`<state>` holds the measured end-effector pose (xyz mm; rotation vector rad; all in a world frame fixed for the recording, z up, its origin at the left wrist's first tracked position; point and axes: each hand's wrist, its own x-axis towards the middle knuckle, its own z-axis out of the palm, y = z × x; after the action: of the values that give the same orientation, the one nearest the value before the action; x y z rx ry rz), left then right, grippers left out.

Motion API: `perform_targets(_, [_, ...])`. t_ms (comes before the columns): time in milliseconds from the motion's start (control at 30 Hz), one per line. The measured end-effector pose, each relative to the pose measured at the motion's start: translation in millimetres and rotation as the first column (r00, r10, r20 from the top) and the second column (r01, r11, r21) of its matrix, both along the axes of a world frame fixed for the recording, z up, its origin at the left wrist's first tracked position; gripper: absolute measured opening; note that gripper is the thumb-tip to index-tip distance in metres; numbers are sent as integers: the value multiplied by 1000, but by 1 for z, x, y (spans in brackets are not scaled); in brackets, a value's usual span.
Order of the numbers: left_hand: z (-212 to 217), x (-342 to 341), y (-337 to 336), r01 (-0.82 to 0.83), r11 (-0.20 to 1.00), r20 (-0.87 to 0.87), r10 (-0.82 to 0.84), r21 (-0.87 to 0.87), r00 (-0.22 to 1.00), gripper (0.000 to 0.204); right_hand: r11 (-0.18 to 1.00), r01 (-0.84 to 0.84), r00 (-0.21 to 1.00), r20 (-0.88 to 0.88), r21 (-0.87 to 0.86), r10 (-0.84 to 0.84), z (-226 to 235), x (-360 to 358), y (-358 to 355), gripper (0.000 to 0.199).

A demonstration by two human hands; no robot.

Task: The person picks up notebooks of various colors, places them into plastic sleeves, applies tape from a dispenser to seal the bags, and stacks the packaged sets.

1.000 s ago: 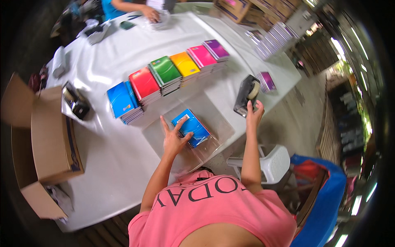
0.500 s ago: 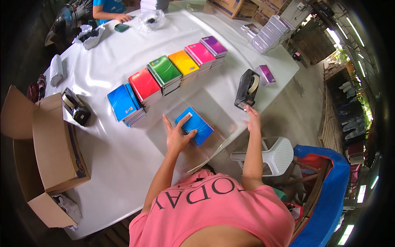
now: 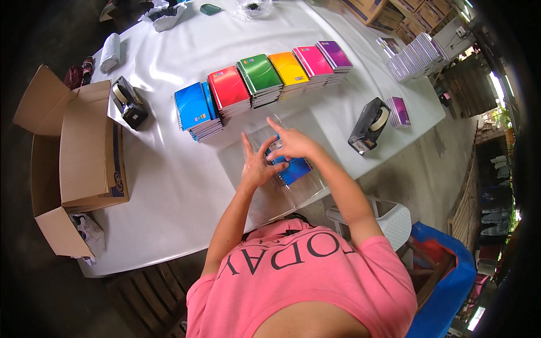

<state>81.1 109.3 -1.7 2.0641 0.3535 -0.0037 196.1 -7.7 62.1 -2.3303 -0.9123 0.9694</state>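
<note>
Looking down, I saw my left hand (image 3: 256, 166) and right hand (image 3: 293, 145) both pressed flat, fingers spread, on a blue notebook (image 3: 293, 169) in clear wrap (image 3: 304, 127) at the white table (image 3: 169, 186)'s near edge. At 3 o'clock sat a black tape holder (image 3: 367, 125).

**Gloss, film and matt card on the packing table**

The blue spiral-bound notebook (image 3: 292, 168) has a glossy paper cover and lies on a clear, shiny plastic film sheet (image 3: 248, 152) that catches pale glare. The white table covering (image 3: 169, 186) looks smooth and faintly sheened. The row of coloured notebook stacks (image 3: 259, 79) shows bright, glossy card covers with wire spines. The brown corrugated cardboard box (image 3: 90, 152) is matt and rough-edged. The black tape dispenser (image 3: 367, 125) is dull hard plastic. The person's pink shirt (image 3: 304, 281) is soft matt cloth.
</note>
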Motion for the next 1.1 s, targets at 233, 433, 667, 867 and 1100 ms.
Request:
perform_targets(233, [-11, -7, -5, -134, 980, 7, 136, -147, 991, 107, 962, 228, 941, 290, -151, -177, -19, 19, -55, 112])
perform_targets(433, [11, -36, -63, -307, 616, 39, 482, -726, 875, 134, 780, 361, 901, -408, 510, -150, -41, -31, -61, 97])
perform_targets(667, [12, -71, -83, -181, 859, 403, 398, -478, 824, 133, 697, 83, 988, -153, 712, 38, -55, -60, -71, 106])
perform_targets(867, [9, -56, -79, -233, 920, 408, 353, -315, 842, 132, 766, 180, 962, -272, 617, -7, -52, -49, -66, 117])
perform_targets(1100, [9, -82, -62, -417, 901, 630, 256, 119, 733, 99, 522, 252, 952, -111, 815, -287, -52, -64, -83, 108])
